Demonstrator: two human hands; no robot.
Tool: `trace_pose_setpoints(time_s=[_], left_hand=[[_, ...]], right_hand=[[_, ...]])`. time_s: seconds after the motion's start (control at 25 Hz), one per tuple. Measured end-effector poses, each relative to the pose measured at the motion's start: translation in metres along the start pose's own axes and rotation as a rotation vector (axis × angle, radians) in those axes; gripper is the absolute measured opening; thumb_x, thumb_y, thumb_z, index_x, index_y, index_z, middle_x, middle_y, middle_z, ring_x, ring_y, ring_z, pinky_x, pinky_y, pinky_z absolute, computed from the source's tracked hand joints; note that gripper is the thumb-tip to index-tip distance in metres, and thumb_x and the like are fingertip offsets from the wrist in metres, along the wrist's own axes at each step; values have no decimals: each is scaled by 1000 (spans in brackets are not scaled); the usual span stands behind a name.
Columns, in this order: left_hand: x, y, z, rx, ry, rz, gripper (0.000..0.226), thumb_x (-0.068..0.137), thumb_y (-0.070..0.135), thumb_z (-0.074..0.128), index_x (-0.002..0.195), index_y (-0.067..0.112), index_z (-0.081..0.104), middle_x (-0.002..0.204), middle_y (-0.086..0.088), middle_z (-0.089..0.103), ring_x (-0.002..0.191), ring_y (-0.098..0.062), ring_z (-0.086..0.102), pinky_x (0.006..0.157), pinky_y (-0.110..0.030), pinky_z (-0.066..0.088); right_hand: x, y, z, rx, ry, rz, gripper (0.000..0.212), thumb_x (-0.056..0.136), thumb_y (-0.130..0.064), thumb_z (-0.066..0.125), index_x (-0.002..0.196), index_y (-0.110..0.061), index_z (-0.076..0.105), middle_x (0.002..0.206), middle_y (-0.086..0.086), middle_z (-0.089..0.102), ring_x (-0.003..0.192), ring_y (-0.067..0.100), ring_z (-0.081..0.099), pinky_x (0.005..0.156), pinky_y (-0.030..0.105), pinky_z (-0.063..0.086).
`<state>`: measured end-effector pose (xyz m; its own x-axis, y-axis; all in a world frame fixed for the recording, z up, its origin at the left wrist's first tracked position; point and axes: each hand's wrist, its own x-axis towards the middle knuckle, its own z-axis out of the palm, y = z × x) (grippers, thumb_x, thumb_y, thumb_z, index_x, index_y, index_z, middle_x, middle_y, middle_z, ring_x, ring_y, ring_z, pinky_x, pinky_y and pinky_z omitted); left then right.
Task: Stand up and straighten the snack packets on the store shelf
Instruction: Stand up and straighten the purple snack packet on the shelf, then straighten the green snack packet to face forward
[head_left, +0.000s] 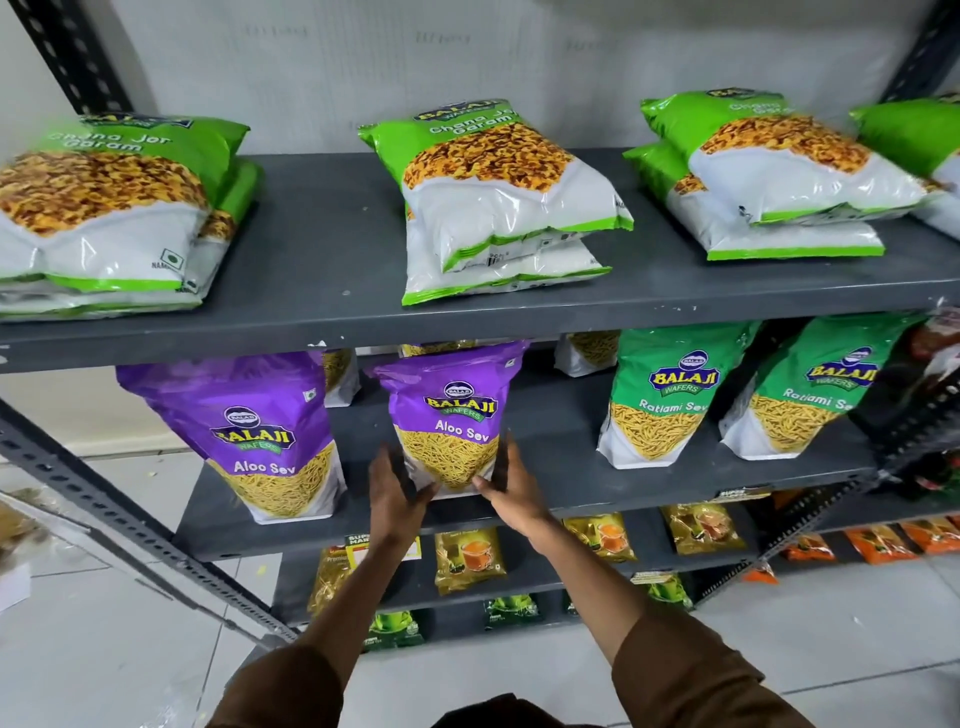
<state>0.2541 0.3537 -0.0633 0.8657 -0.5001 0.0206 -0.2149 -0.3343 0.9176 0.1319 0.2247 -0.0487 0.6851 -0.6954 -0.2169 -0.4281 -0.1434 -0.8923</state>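
Observation:
A purple Aloo Sev packet (451, 415) stands upright on the middle shelf (545, 447). My left hand (395, 491) presses its lower left side and my right hand (511, 486) its lower right side, both with fingers spread against the bag. A second purple Aloo Sev packet (254, 431) stands upright to its left. Two green Ratlami Sev packets (670, 395) (810, 389) stand to the right. On the top shelf (322, 270), green and white Chana Jor Garam packets lie flat in stacks at the left (104, 208), the middle (498, 197) and the right (769, 171).
More packets stand behind the front row on the middle shelf. Lower shelves hold small yellow tea packets (470, 558) and orange packets (878, 543). Slotted grey uprights (104, 499) frame the rack. A second rack with dark items (935, 374) adjoins at the right. Pale floor tiles lie below.

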Motion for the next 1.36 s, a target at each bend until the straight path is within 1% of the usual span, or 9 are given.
trace_pose_setpoints(time_s=[0.12,0.4,0.52,0.6,0.76,0.88,1.0,1.12,1.36], left_hand=[[-36,16,25,48,242,176,77,81,32,73,143,13,34,141,-8,29,132,-22,33,105,-35,34],[-68,93,154,48,-122,454,41,91,35,61,128,28,45,121,8,47,118,-22,52,104,-45,44],[-55,127,204,-78,-157,186,61,86,31,70,138,18,42,135,-7,56,125,-21,54,109,-42,43],[-42,143,233,-97,-165,11,102,69,71,64,145,11,33,149,-13,46,138,-26,44,115,-41,37],[-33,152,265,-19,-168,-54,134,34,104,25,121,8,58,114,-11,70,103,-24,65,81,-29,44],[-40,156,267,-17,-142,-42,129,39,103,22,118,9,61,104,-3,69,97,-17,63,79,-27,44],[-45,153,259,-18,-149,-64,110,58,94,34,122,8,58,106,1,68,98,-14,63,81,-25,42],[-47,153,252,17,-179,-96,50,93,46,53,126,8,55,120,-8,70,113,-21,64,87,-24,41],[-53,145,246,17,-179,-64,41,98,32,51,131,8,53,128,-10,67,118,-22,61,89,-24,40]], right_hand=[[-9,15,-32,158,301,-171,70,89,-21,66,149,-23,29,142,9,45,122,28,55,93,44,55],[-19,47,-158,150,814,-415,42,92,-6,57,130,-13,40,124,-4,38,111,28,51,95,26,45],[2,76,-209,105,741,-246,59,91,-7,58,142,-7,29,138,10,33,126,35,48,108,39,41],[16,91,-244,16,564,-143,72,91,-10,60,150,-7,19,150,16,29,140,34,34,117,39,29],[20,86,-276,61,122,-63,72,91,-34,57,144,4,27,138,13,45,132,21,40,102,15,35],[25,98,-268,14,172,-138,81,81,-67,47,131,-3,43,129,18,56,119,23,53,97,34,43],[26,100,-266,-63,108,-120,51,94,-34,55,134,-5,42,134,16,56,125,27,52,84,20,32],[26,101,-262,-70,114,-105,45,95,-24,57,134,-6,42,134,15,56,127,29,51,85,21,30],[10,101,-251,-27,155,-128,44,94,-21,58,133,-4,44,128,20,55,124,32,50,103,43,42]])
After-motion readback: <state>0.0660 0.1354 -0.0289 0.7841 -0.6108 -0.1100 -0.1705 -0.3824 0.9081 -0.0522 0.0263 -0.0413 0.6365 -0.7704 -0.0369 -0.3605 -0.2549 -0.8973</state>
